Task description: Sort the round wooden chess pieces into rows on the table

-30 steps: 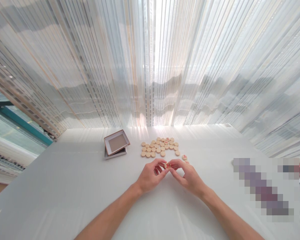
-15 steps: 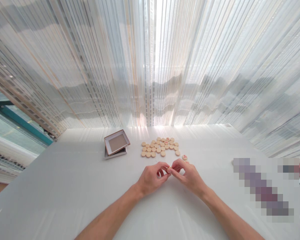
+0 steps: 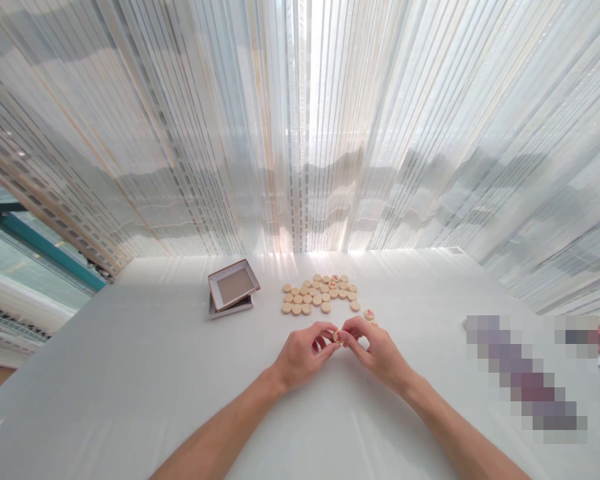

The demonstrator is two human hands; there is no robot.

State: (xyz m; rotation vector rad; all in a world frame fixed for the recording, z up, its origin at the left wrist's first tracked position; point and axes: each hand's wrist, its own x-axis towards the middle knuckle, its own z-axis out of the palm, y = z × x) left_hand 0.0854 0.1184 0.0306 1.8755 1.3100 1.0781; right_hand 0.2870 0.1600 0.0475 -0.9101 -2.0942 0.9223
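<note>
In the head view, a pale, striped, see-through curtain (image 3: pixel 220 133) fills the upper part of the frame, with daylight behind it, and a smooth white bench (image 3: pixel 130 347) spreads across the lower part. Just below the centre, the round cream-coloured disc with a red character on its face (image 3: pixel 338 337) is held up between two bare hands. The left grip (image 3: pixel 303 353) pinches its left edge between thumb and fingers; the right grip (image 3: pixel 375 350) has its fingertips closed on the right edge.

Behind the hands, around the middle of the frame, lies a loose cluster of plain cream discs (image 3: pixel 314 301), two of them showing red marks. A separate red-marked disc (image 3: pixel 369 314) lies just beyond the right grip. Left of centre, a shallow brown-edged box part (image 3: pixel 234 285) leans askew on a grey tray-like box part (image 3: pixel 230 312).

The disc looks light, stiff and hard to break, probably wood or plastic. Its rim seems the best hold: thumb and forefinger on opposite sides leave the character uncovered. Being small and smooth-edged, it could slip or roll if pinched off-centre.
</note>
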